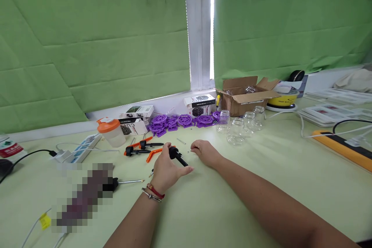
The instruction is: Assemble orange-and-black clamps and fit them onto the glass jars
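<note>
My left hand (167, 168) is closed around a small black-handled tool (178, 156) with an orange part, held just above the pale green table (261, 186). A red cord and a metal bracelet circle that wrist. My right hand (205, 151) rests on the table a little to the right, fingers curled down over a tiny part I cannot make out. Just beyond the hands lie two orange-and-black clamps (139, 148) and a thin metal pin (181, 141). A screwdriver (128, 181) lies to the left of my left wrist.
Purple plastic gears (180, 121) lie along the back by small boxes (200, 104). Several glass jars (241, 124) stand before an open cardboard box (247, 95). An orange-lidded cup (112, 131), power strips (80, 150), a yellow bar (343, 148) and cables surround the work area.
</note>
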### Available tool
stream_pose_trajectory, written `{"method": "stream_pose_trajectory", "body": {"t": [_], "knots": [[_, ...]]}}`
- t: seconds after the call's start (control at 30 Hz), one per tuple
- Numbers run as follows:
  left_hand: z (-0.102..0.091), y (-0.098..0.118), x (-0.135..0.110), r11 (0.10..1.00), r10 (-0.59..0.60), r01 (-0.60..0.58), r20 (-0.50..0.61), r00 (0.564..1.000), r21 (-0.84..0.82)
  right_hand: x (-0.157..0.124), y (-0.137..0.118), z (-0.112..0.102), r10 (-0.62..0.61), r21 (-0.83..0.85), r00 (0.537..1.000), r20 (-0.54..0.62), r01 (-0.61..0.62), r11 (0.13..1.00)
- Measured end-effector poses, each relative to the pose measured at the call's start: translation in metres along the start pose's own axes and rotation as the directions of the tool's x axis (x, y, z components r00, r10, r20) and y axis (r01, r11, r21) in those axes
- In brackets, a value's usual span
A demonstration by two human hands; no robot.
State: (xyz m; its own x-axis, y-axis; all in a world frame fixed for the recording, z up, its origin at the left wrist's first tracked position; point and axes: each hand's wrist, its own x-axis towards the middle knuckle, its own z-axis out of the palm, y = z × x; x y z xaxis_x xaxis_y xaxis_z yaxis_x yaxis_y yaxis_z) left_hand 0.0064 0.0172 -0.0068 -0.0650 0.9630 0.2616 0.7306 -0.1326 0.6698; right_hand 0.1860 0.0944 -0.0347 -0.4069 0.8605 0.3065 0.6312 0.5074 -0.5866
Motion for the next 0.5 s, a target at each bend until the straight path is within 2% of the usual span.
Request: {"method": "stream_pose_trajectory", "body": {"t": [0.13,0.27,0.5], "knots": [[-0.003,0.001,-0.001,0.999,0.003,-0.003,0.005,1.0,-0.04,-0.013,-0.024,-0.011,-0.178,0.217,0.981,-0.079,0.191,0.957],[-0.006,0.005,-0.002,0.997,-0.001,0.002,0.011,1.0,-0.075,-0.02,-0.039,-0.015,-0.292,0.268,0.952,-0.093,0.307,0.913],[-0.004,0.004,-0.001,0.998,0.01,-0.008,0.031,0.999,-0.062,-0.02,-0.037,-0.007,-0.294,0.291,0.953,-0.077,0.304,0.907]]}}
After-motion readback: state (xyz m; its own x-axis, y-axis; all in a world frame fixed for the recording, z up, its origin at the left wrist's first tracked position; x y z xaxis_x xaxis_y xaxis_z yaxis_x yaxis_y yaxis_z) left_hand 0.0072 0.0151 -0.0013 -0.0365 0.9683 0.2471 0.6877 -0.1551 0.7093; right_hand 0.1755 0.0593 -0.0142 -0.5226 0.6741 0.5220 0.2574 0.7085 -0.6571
